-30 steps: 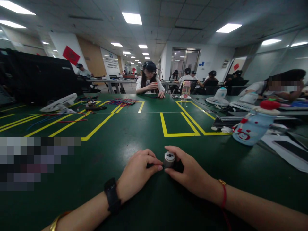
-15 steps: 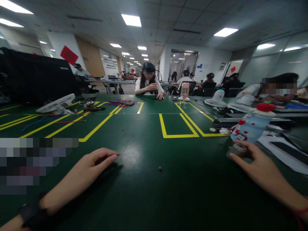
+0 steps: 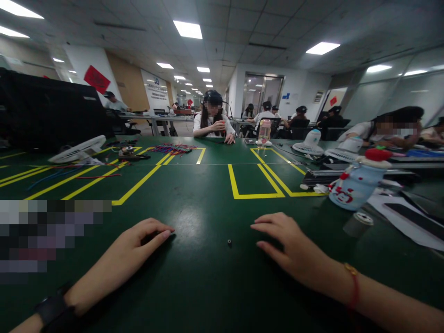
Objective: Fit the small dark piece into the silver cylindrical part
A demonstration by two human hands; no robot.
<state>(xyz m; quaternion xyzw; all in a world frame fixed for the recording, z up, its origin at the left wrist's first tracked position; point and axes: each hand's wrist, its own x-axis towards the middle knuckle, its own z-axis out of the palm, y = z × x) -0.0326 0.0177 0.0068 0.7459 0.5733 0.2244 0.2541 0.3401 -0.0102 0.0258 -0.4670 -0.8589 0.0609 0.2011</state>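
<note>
Black, tiny part (image 3: 229, 242) lies between the released left hand (image 3: 137, 247) and right hand (image 3: 289, 245); pinch it with fingertips, gently.

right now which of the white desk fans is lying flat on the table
The white fan at far left, by the coloured wires: it lies tilted flat on the green table. The two fans at right stand on their bases.

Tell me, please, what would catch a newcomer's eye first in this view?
Two bare hands rest low on the dark green table: the left hand and the right hand, with a tiny dark part lying between them. To the right stand a small grey cylinder and a pale blue bottle with a red cap.
</note>
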